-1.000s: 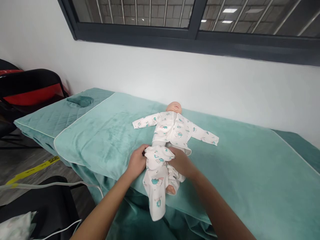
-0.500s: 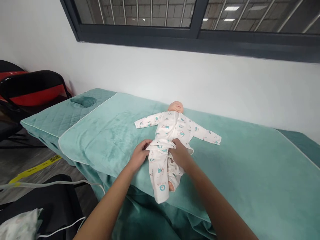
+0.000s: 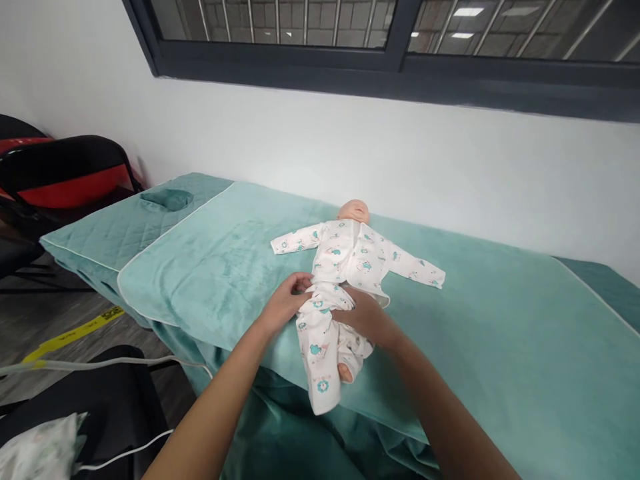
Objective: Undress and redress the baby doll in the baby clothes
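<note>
A baby doll [image 3: 354, 211] lies on its back on the green bed cover, head toward the wall. It wears a white printed top [image 3: 345, 253] with both sleeves spread out. White printed pants [image 3: 318, 360] are on its lower body; one leg lies long and flat, the other is bunched with a foot showing at its end. At the waist's left side, my left hand [image 3: 287, 303] is closed on the pants' edge. My right hand [image 3: 367, 317] grips the waistband on the other side, its fingertips partly hidden by the cloth.
The bed [image 3: 475, 347] runs along the white wall under a barred window [image 3: 280, 53]. A quilted section with a face hole [image 3: 167, 199] is at its left end. Folding chairs [image 3: 70, 180] stand at left; a black seat [image 3: 100, 413] nearby bears printed cloth [image 3: 43, 447] and cables.
Both hands have drawn the pants' waist down a little from under the top's hem. The long pant leg has slid slightly toward me.
</note>
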Demonstrator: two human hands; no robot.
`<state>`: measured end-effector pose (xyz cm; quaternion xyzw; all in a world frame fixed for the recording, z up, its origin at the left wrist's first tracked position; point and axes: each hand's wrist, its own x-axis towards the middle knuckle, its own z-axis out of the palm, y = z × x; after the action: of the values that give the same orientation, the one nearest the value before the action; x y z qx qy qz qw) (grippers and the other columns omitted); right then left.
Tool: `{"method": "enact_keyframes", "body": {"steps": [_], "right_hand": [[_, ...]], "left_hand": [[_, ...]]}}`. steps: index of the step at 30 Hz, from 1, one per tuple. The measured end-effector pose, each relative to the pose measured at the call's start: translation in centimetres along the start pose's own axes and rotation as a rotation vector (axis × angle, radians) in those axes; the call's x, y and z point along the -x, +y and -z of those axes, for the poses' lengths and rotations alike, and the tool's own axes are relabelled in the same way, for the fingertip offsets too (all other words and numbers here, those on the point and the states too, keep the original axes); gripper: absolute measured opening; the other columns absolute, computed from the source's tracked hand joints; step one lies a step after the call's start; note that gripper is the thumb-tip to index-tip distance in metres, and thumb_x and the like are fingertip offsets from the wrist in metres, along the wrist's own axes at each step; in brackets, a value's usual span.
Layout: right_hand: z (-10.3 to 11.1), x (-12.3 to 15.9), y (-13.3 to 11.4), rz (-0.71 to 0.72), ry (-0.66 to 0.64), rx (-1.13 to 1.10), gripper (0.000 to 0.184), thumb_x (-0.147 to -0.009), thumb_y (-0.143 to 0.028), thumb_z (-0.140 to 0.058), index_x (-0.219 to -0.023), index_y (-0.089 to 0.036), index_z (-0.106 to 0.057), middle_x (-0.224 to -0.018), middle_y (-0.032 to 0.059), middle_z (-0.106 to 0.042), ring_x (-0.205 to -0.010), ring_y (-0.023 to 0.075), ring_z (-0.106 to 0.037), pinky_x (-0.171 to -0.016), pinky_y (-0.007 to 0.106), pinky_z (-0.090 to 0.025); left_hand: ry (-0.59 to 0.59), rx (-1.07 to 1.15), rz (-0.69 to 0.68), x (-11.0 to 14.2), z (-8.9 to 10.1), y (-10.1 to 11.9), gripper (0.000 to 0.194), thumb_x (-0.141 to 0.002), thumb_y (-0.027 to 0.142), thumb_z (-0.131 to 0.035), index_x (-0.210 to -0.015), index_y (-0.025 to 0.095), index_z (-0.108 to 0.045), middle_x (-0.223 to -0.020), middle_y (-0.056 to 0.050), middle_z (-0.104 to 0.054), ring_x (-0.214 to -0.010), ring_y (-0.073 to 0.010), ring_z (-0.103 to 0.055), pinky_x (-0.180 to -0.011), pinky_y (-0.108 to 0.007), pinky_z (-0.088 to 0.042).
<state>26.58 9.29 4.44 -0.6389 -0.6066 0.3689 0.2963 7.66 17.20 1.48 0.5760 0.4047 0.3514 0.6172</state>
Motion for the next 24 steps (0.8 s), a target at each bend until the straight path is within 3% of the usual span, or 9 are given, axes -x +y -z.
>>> {"method": "enact_keyframes", "body": {"steps": [7,13,17,21,24], "right_hand": [[-0.2,-0.1,0.0,-0.025,0.014,0.005,0.027,-0.079,-0.031,-0.065,-0.104,-0.022,-0.063,-0.11,0.0051,-0.071,-0.103,0.027,-0.064,-0.084,0.038,-0.045],[-0.6,0.1,-0.3,-0.045,0.062,0.094,0.015,-0.08,-0.029,-0.061,-0.092,-0.022,-0.06,-0.098,0.0052,-0.071,-0.093,0.0259,-0.064,-0.076,0.036,-0.044],[-1.0,0.0,-0.7,-0.033,0.094,0.143,0.008,-0.08,-0.026,-0.058,-0.087,-0.022,-0.057,-0.094,0.0056,-0.069,-0.09,0.0254,-0.064,-0.074,0.035,-0.043],[-0.7,0.5,-0.9,-0.037,0.112,0.097,0.018,-0.083,-0.035,-0.059,-0.096,-0.022,-0.058,-0.097,0.005,-0.069,-0.092,0.0254,-0.063,-0.076,0.036,-0.044],[0.1,1.2,-0.3,0.004,0.189,-0.004,0.029,-0.088,-0.047,-0.055,-0.105,-0.024,-0.06,-0.1,0.0044,-0.069,-0.092,0.024,-0.063,-0.077,0.036,-0.047]], "left_hand": [[0.005,-0.353,-0.161,-2.7,-1.5,1.4,0.037,-0.075,0.02,-0.066,-0.112,0.02,-0.062,-0.112,-0.007,-0.054,-0.107,-0.0206,-0.055,-0.1,-0.035,-0.043],[-0.007,-0.839,-0.264,-3.6,-3.2,2.6,0.052,-0.076,0.03,-0.072,-0.125,0.023,-0.056,-0.126,-0.01,-0.047,-0.117,-0.0289,-0.05,-0.1,-0.042,-0.045],[-0.006,-1.021,-0.318,-3.2,-4.2,2.9,0.058,-0.076,0.032,-0.071,-0.13,0.026,-0.052,-0.13,-0.01,-0.049,-0.118,-0.0315,-0.049,-0.095,-0.043,-0.046],[0.144,-0.937,-0.384,-3.2,-4.0,2.1,0.028,-0.089,0.027,-0.051,-0.114,0.022,-0.06,-0.118,-0.01,-0.058,-0.106,-0.0262,-0.055,-0.09,-0.039,-0.046],[0.352,-0.545,-0.284,-3.7,-2.3,0.9,0.02,-0.09,0.028,-0.044,-0.096,0.021,-0.062,-0.094,-0.005,-0.064,-0.087,-0.0198,-0.058,-0.082,-0.034,-0.046]]}}
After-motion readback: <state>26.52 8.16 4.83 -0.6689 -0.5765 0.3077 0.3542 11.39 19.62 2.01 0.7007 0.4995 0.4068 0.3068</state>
